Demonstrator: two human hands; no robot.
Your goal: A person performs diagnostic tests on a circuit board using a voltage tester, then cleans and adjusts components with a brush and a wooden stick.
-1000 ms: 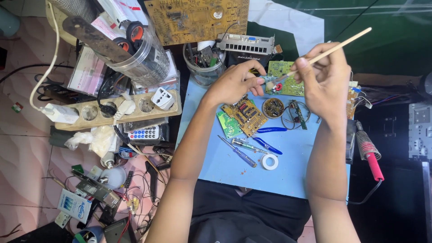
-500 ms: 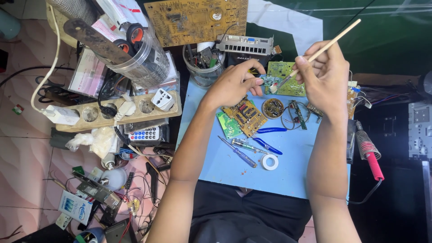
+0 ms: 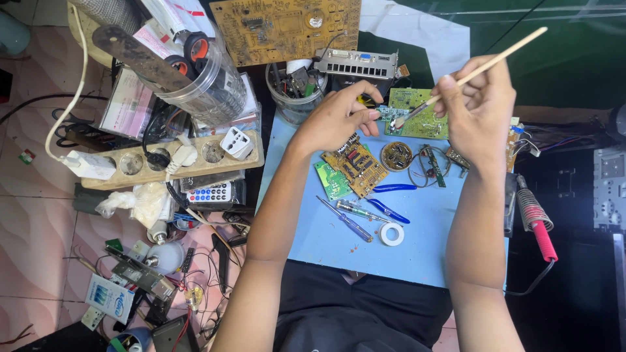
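Both hands work over a green board (image 3: 417, 112) at the far edge of the blue tabletop (image 3: 430, 248). Right hand (image 3: 479, 111) is pinched shut on a thin wooden brush (image 3: 486, 63), its handle slanting up to the right and its tip down by the board's left edge. Left hand (image 3: 339, 117) curls its fingers over that same edge, holding a small part I cannot make out.

Against half a second ago, the brush handle sits a little lower and its tip has drawn closer to the left fingertips; the left hand has hardly shifted, and the things on the tabletop lie as they did.

Just beneath the left hand lies a brown circuit board (image 3: 352, 166), with a small green one (image 3: 331, 181) touching it. Near these are a round coil part (image 3: 396, 155), blue-handled pliers (image 3: 388, 199), two screwdrivers (image 3: 349, 218) and a white tape roll (image 3: 392, 234). A soldering iron (image 3: 538, 225) with a red grip rests off the right edge. Left of the tabletop stand a wooden power strip (image 3: 169, 163), a clear jar (image 3: 208, 81) and a calculator (image 3: 207, 193). A large yellow board (image 3: 287, 26) leans beyond, and both forearms cover part of the tabletop.
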